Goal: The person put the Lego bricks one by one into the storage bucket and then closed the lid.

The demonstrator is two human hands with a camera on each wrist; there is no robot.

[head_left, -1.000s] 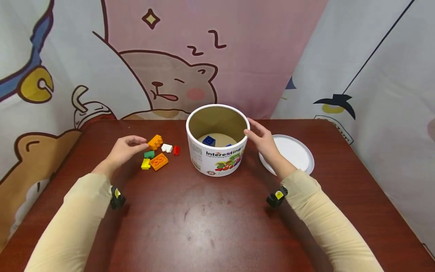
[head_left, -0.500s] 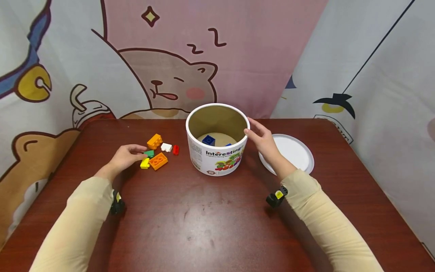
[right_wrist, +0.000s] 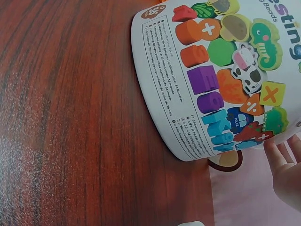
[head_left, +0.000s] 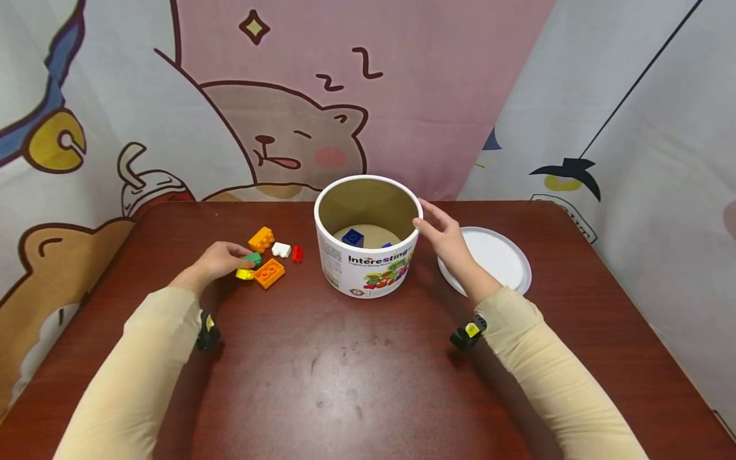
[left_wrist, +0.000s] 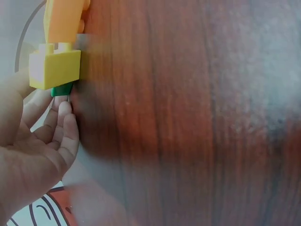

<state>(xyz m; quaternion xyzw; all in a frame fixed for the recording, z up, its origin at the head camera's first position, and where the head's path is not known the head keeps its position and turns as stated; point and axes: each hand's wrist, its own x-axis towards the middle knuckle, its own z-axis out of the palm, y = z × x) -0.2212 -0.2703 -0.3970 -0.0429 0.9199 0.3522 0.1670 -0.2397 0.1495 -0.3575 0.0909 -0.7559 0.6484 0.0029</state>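
Observation:
My left hand [head_left: 223, 259] pinches a green toy brick [head_left: 253, 259] between thumb and fingers. Right below it lies a yellow brick [head_left: 245, 274], which hides most of the green one in the left wrist view. An orange brick [head_left: 269, 273] lies just to the right, and another orange brick [head_left: 261, 239] sits behind. A white brick [head_left: 281, 249] and a red brick [head_left: 297, 253] are nearby. With my right hand [head_left: 448, 241] I hold the right rim of a white bucket [head_left: 339, 268], thumb at the rim. Inside it are a dark blue brick [head_left: 353, 238] and a partly hidden blue piece.
The bucket's round white lid [head_left: 494, 259] lies flat on the brown table [head_left: 368, 370], to the right of the bucket and partly behind my right wrist. A printed cloth [head_left: 437, 96] hangs behind the table.
My left hand has come from beside the rear orange brick toward me to the green brick and grasped it; the green brick has shifted slightly. The right hand stays at the bucket.

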